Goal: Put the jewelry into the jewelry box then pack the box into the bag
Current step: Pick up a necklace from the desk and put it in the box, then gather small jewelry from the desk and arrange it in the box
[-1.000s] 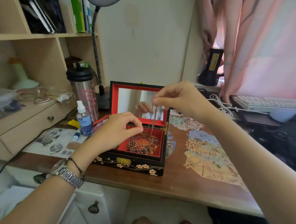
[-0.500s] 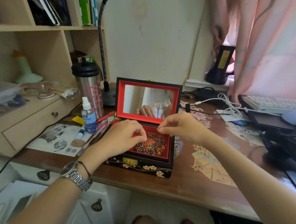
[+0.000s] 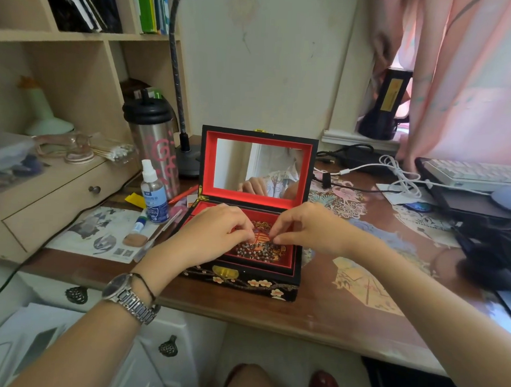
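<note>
Jewelry box [image 3: 245,277], black lacquer with painted blossoms and a gold clasp, is standing open near the front edge of the wooden desk [image 3: 301,314], its mirrored lid [image 3: 257,166] raised upright behind the red-lined tray. We are reaching into that tray with both hands. Our left hand [image 3: 216,232], wearing a metal wristwatch [image 3: 127,297], is curling its fingertips down onto the beaded jewelry [image 3: 255,249], which is lying in a heap on the tray's floor. Our right hand [image 3: 305,228] is pinching its thumb and forefinger together just above the same heap (whether a fine chain is caught between them we cannot tell). The two hands are nearly touching over the beads. A spray bottle [image 3: 153,192] and a steel tumbler [image 3: 153,146] are standing to the left of the box.
</note>
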Tool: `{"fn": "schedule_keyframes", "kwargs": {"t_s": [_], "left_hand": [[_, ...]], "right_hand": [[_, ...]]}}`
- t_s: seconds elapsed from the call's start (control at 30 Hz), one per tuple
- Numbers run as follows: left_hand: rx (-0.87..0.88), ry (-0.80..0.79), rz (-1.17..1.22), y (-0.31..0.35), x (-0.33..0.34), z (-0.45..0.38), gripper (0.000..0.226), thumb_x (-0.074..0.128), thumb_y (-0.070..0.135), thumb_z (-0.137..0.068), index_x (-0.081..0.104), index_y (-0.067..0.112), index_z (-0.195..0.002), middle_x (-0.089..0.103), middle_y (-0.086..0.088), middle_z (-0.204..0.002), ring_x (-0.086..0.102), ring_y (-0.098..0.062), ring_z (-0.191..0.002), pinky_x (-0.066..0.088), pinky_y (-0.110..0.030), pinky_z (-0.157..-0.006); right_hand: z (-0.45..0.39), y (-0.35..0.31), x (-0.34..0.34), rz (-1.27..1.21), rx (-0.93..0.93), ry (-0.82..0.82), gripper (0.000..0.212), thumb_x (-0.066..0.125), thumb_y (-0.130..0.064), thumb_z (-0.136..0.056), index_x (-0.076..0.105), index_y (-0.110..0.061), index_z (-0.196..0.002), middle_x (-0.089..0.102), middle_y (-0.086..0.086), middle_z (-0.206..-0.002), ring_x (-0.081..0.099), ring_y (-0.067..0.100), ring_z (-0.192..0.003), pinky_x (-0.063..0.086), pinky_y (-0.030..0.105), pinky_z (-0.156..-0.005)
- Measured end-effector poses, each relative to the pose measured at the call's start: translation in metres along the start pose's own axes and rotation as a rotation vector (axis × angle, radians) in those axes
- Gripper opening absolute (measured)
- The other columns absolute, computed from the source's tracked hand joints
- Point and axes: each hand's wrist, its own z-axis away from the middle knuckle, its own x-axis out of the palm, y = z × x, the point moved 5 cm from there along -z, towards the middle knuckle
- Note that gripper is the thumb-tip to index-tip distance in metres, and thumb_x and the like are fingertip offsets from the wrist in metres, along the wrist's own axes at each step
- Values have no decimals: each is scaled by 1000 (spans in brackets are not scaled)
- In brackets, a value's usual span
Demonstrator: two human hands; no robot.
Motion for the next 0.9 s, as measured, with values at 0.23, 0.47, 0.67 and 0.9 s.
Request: {"fn": "schedule_keyframes", "kwargs": {"t_s": [0.23, 0.47, 0.67, 0.9], "left_hand": [[15, 10, -1, 3, -8, 0, 14, 62, 40, -84, 69, 33, -93, 62, 20, -98, 52, -1, -97, 40, -21, -80], [85, 30, 12, 37, -19, -18, 16, 65, 42, -81, 67, 35, -95, 61, 19, -101, 52, 0, -95, 45, -28, -85], [181, 17, -53, 79, -10, -43, 17, 64, 46, -81, 66, 35, -94, 59, 20, -107, 51, -2, -103, 42, -33, -93], [298, -44, -241, 126, 37, -72, 23, 62, 48, -81, 63, 34, -100, 62, 14, -109, 53, -9, -104, 39, -31, -87]], "right_hand": [[5, -5, -13, 26, -14, 32, 14, 70, -22, -84, 72, -19, -98, 70, -10, -88, 59, -13, -71, 42, 3, -64], [36, 7, -54, 76, 22, 135, 13, 71, -27, -82, 71, -28, -95, 69, -14, -88, 61, 1, -75, 45, 12, -65], [82, 36, -86, 150, 101, 228, 15, 74, -26, -80, 73, -26, -95, 68, -17, -81, 59, 0, -67, 44, 16, -62], [138, 84, -95, 264, 259, 216, 18, 74, -24, -80, 71, -24, -98, 65, -14, -82, 52, -4, -65, 45, 24, -62]]}}
